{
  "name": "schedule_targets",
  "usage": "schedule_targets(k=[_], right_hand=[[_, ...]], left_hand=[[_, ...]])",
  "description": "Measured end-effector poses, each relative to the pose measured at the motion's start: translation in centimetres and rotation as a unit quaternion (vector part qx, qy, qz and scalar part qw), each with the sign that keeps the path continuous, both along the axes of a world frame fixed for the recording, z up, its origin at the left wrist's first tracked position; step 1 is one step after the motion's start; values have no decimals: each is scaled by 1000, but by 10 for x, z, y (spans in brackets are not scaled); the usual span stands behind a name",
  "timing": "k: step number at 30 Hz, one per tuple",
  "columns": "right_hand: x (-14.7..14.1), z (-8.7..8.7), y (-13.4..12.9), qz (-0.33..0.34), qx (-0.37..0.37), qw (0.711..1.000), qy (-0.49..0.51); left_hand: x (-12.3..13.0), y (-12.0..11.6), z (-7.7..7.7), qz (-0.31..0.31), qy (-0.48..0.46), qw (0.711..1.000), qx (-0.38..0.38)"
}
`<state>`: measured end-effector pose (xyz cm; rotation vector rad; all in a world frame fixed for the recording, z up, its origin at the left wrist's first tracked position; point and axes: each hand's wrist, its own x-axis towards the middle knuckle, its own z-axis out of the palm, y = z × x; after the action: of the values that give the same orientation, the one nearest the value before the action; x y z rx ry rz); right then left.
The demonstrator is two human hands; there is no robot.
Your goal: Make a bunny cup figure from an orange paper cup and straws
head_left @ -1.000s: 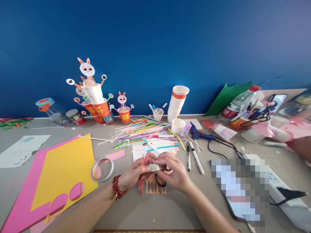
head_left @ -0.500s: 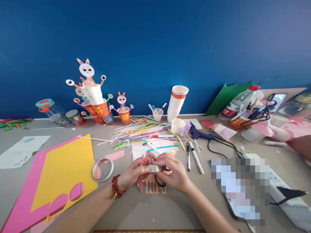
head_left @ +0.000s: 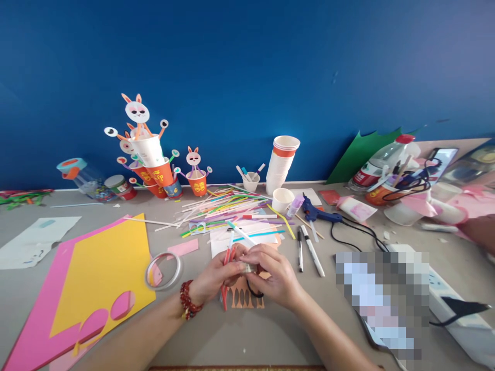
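In front of me my left hand (head_left: 224, 273) is closed, with red straws (head_left: 225, 301) and a whitish one sticking out between its fingers. My right hand (head_left: 276, 270) meets it, fingertips pinched on a small pale grey piece (head_left: 249, 268) that my left thumb also presses. What this piece is cannot be made out, as the fingers cover most of it. Beneath the hands lies an orange paper sheet with cut-out shapes (head_left: 242, 299), and a black loop (head_left: 254, 292) shows beside it. A white sheet (head_left: 217, 247) with a white marker (head_left: 243, 234) is just behind.
Loose coloured straws (head_left: 220, 203) spread behind my hands. Rabbit-topped paper cups (head_left: 158, 172) stand back left, a cup stack (head_left: 279, 165) back centre. A glue gun (head_left: 319, 214), pens (head_left: 312, 251) and a pixelated phone (head_left: 381, 304) lie right. Yellow card (head_left: 104, 268) and a tape roll (head_left: 148, 278) lie left.
Both hands have drawn slightly closer together. My left hand and its red straws have shifted a little right, and the pale grey piece is more covered by the fingers.
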<state>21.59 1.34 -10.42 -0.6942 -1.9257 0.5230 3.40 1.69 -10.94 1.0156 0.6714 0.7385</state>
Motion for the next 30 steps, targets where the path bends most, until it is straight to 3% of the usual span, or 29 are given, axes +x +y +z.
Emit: schedule_targets(k=[8,10,13,17,21,30], right_hand=[[5,7,2,1,-38,999,29],[6,9,2,11,-62,998,22],[7,10,0,23,-108,994,10],[5,5,0,19,-152,988,17],[5,-2,4,39,-157,986,25],[9,-9,9,82,-136,986,44]], left_hand=[[-5,0,4,27,9,998,54],[-8,2,8,56,51,990,119],[-12,6,14,83,121,952,269],[-13,8,20,60,165,906,385],[-13,8,23,31,186,890,416],[-16,8,19,16,155,898,411]])
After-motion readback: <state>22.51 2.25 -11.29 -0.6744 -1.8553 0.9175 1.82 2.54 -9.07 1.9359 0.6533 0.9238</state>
